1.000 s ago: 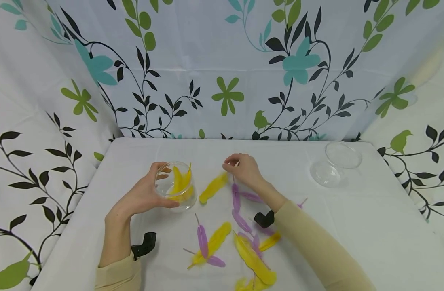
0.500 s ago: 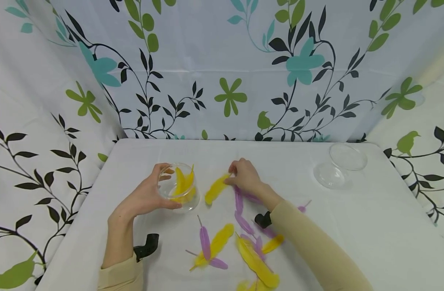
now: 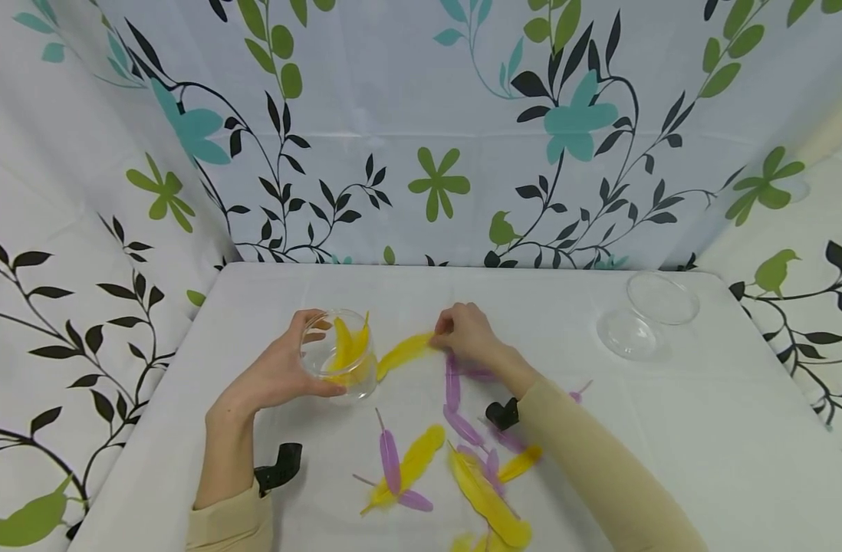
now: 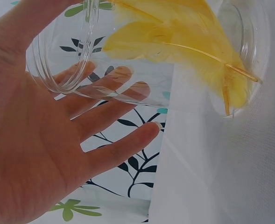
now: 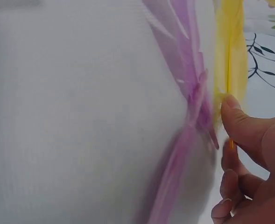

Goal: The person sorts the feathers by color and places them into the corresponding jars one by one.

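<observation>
My left hand (image 3: pixel 274 373) holds a clear glass jar (image 4: pixel 142 98) at the left, thumb on the near side and fingers round the far side. Inside the jar, several yellow feathers (image 3: pixel 343 353) lean against the wall. My right hand (image 3: pixel 468 337) pinches a yellow feather (image 3: pixel 406 353) by its quill between thumb and fingertips. That feather's fluffy end points left and overlaps the jar's right side in the head view. Purple feathers (image 5: pixel 193 93) lie on the white cloth just beside the right fingertips.
Several loose yellow feathers (image 3: pixel 486 498) and purple feathers (image 3: pixel 389 460) are scattered over the near middle of the table (image 3: pixel 704 445). At the far right lie a clear glass lid (image 3: pixel 628 335) and a clear ring-shaped piece (image 3: pixel 662 320). A patterned curtain (image 3: pixel 366 92) closes off the back.
My right hand has come down onto the yellow feather and now pinches its quill. The feather's loose end has lifted and swung left to the jar. The left hand keeps its hold.
</observation>
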The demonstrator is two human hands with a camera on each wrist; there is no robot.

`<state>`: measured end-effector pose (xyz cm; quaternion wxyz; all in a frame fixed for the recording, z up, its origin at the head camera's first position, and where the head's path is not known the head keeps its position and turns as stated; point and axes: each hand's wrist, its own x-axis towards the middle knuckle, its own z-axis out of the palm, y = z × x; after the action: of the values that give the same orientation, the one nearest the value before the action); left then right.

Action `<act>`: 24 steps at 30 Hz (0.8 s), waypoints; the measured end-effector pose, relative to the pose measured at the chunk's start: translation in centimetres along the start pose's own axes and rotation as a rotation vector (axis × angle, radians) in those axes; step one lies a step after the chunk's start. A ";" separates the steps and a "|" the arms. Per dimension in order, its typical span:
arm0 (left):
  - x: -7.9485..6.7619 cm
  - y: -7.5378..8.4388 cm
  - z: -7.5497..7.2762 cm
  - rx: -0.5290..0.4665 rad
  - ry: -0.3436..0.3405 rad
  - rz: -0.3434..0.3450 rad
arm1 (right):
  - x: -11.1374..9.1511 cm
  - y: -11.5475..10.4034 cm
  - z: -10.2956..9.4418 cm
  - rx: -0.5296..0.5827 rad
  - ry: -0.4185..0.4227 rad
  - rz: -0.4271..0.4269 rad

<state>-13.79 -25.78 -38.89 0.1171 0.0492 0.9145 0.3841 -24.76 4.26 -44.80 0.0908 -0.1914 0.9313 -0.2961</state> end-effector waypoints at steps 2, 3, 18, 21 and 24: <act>0.1 0.0 0.0 0.000 0.001 -0.003 | -0.2 0.0 -0.5 0.005 0.013 -0.009; 0.1 0.0 0.0 -0.001 0.001 -0.004 | -0.2 -0.1 -0.8 0.009 0.021 -0.015; 0.4 -0.4 0.0 -0.018 0.002 0.017 | -1.7 -3.3 -5.9 0.043 0.466 -0.227; 0.4 -0.3 0.0 -0.023 0.002 0.015 | -2.2 -5.0 -6.6 0.087 0.625 -0.355; 0.3 -0.4 0.0 -0.025 0.003 0.021 | -2.9 -7.0 -7.2 0.122 0.748 -0.483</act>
<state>-14.10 -25.95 -39.23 0.1124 0.0565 0.9093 0.3968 -22.06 3.89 -34.77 -0.3129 -0.2772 0.8096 -0.4120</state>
